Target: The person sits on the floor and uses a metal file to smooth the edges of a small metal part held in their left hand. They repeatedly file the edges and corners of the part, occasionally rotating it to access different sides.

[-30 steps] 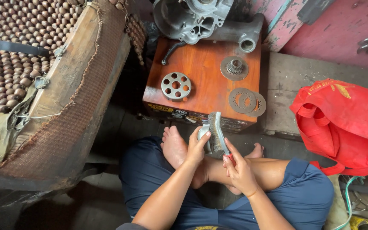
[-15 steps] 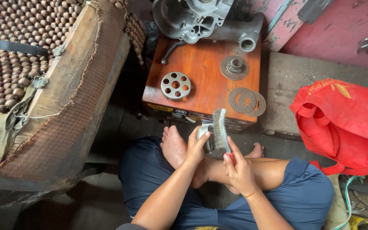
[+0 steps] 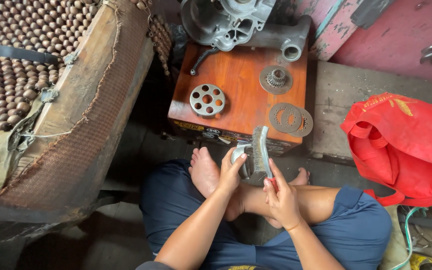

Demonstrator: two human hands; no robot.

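Observation:
I sit cross-legged in dark blue shorts. My left hand (image 3: 232, 171) grips a small grey metal part (image 3: 238, 154) in front of my knees. My right hand (image 3: 281, 199) holds a wire brush (image 3: 262, 149) by its red handle, its bristle head upright and pressed against the metal part. Just beyond both hands stands a low orange wooden box (image 3: 238, 85).
On the box lie a round plate with holes (image 3: 207, 100), a toothed hub disc (image 3: 276, 79), two flat friction discs (image 3: 291, 119) and a grey engine casing (image 3: 236, 22). A beaded seat (image 3: 46, 85) leans at left. A red bag (image 3: 406, 145) lies at right.
The wire brush has shifted slightly against the metal part; both hands stay in about the same place.

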